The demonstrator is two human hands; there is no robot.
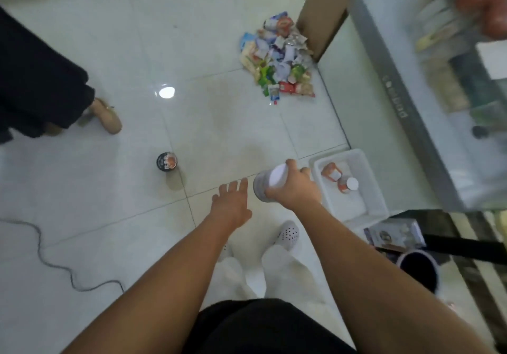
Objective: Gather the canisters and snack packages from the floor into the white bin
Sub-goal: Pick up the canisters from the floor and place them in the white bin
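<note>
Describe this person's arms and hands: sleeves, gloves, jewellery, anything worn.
The left arm and right arm are bare as far up as the picture shows: no sleeve or cuff. The left hand and right hand are ungloved, with no watch, band or ring visible, though the picture is slightly blurred.

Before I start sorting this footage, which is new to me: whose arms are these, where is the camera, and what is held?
No machine here: a person wears one camera on the head, looking down at their own arms. The right hand grips a grey canister with a white lid beside the white bin, which holds two orange canisters. The left hand is open and empty. On the tiled floor are a dark canister and, farther off, a pile of snack packages.
</note>
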